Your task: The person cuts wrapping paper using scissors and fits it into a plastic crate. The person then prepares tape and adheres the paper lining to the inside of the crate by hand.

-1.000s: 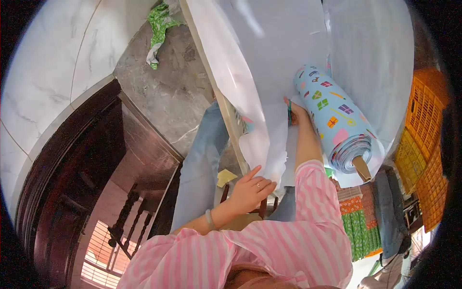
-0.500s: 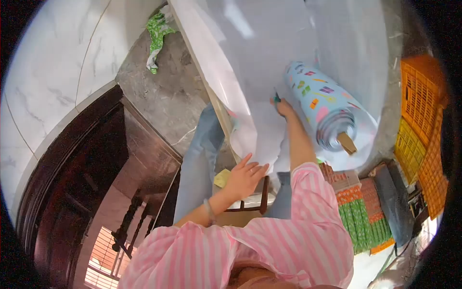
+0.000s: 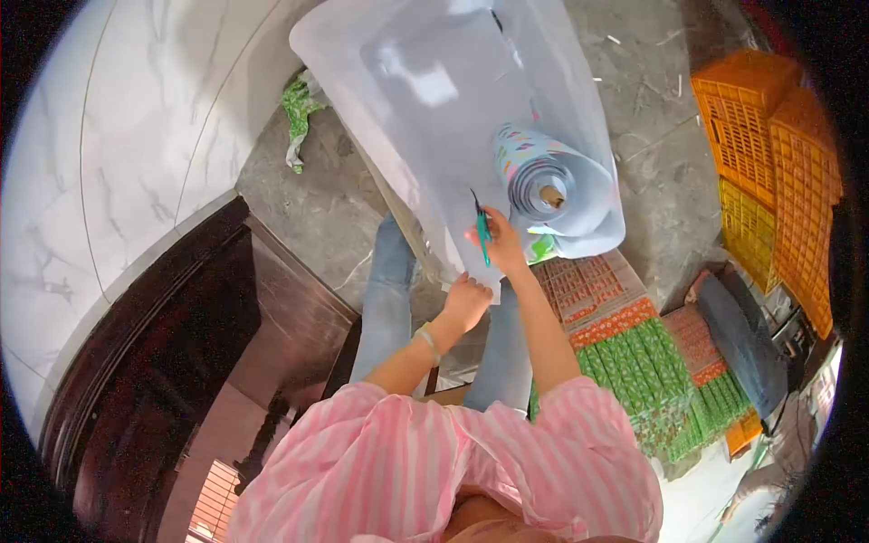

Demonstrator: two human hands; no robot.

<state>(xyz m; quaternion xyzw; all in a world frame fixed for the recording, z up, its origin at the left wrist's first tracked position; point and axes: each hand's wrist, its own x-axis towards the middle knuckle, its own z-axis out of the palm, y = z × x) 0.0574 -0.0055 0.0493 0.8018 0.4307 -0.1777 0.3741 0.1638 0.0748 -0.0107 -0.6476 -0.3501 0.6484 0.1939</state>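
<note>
My right hand (image 3: pixel 500 240) is closed around a teal-handled tool (image 3: pixel 482 237) with a thin dark tip, its exact kind hard to make out. The tool lies over the white sheet (image 3: pixel 444 136) on the work surface. Near the sheet's front edge, my left hand (image 3: pixel 468 301) is closed, its fingers curled on the edge of the sheet. To the right of my right hand rests a thick roll of light blue patterned paper (image 3: pixel 539 181), with a brown core showing at its near end.
Orange crates (image 3: pixel 747 109) and a yellow crate (image 3: pixel 748 226) stand at the right. Green and red patterned bundles (image 3: pixel 634 362) are stacked below the roll. A crumpled green piece (image 3: pixel 297 118) lies on the floor at the left, above a dark wooden piece (image 3: pixel 172 344).
The view has shifted and shows more of the sheet's far end. My right hand has come back nearer my left with the tool. My left hand's fingers have curled in.
</note>
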